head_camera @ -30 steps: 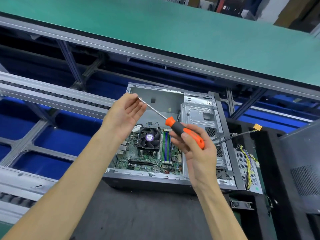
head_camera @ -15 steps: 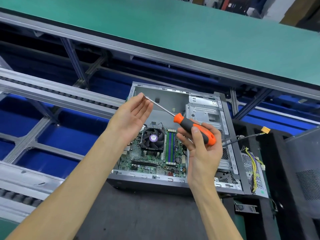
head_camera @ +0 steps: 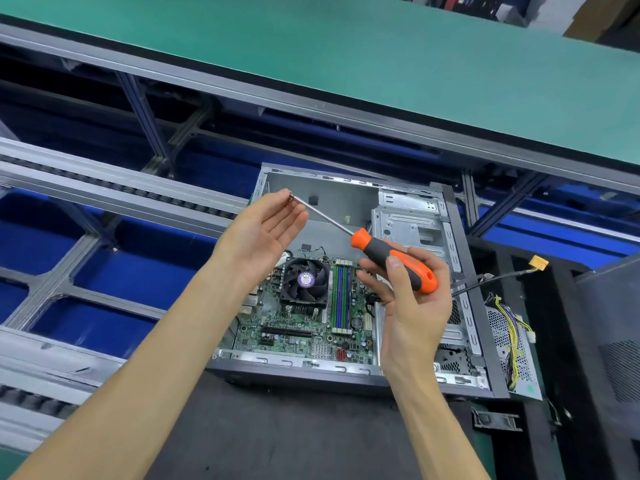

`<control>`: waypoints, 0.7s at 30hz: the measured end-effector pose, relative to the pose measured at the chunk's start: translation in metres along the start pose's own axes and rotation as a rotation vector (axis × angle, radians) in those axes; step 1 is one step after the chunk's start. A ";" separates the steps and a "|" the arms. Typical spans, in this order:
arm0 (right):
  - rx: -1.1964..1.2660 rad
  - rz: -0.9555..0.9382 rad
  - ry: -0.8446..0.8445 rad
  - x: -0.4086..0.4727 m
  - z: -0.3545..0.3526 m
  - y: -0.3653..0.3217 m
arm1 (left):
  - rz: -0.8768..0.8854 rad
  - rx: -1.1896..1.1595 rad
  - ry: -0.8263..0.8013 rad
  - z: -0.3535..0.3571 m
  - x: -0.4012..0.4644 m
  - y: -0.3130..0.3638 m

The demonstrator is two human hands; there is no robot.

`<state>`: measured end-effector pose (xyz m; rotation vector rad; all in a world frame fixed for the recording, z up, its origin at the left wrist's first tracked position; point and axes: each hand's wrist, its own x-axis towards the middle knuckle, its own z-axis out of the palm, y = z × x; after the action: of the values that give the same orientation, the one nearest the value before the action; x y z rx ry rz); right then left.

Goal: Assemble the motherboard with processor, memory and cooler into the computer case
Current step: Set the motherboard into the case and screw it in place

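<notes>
The open computer case (head_camera: 460, 258) lies on its side on a dark mat. Inside it sits the green motherboard (head_camera: 294, 329) with a black cooler fan (head_camera: 304, 280) and memory sticks (head_camera: 341, 294). Above the case, my right hand (head_camera: 412, 306) grips the orange-and-black handle of a screwdriver (head_camera: 394, 259). Its metal shaft points up and left. My left hand (head_camera: 259, 233) is raised with fingers nearly straight, and the fingertips touch the shaft's tip. A small coppery speck shows at that tip; what it is cannot be told.
A power supply with yellow wires (head_camera: 512, 327) sits at the case's right end. A cable with a yellow connector (head_camera: 538, 262) sticks out to the right. A grey side panel (head_camera: 616, 334) lies far right. Conveyor rails (head_camera: 104, 188) run at left, a green bench (head_camera: 346, 46) behind.
The view has shifted slightly. My left hand's fingers have straightened at the screwdriver tip. My right hand still holds the handle in the same pose.
</notes>
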<state>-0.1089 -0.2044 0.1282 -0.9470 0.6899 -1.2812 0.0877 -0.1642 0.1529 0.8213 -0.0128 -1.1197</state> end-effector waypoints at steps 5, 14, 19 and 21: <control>0.006 -0.009 0.009 0.005 0.000 -0.001 | -0.001 0.004 -0.013 0.001 0.005 -0.002; -0.032 -0.020 0.013 0.017 0.000 -0.006 | -0.037 0.023 -0.002 -0.007 0.007 -0.002; -0.096 -0.124 -0.054 0.034 0.000 -0.019 | 0.215 0.486 0.175 -0.029 0.009 0.004; -0.126 -0.162 -0.100 0.040 0.002 -0.023 | 0.356 0.750 0.239 -0.040 0.009 0.006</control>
<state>-0.1107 -0.2433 0.1529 -1.1817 0.6317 -1.3343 0.1127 -0.1469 0.1247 1.5487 -0.3847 -0.6594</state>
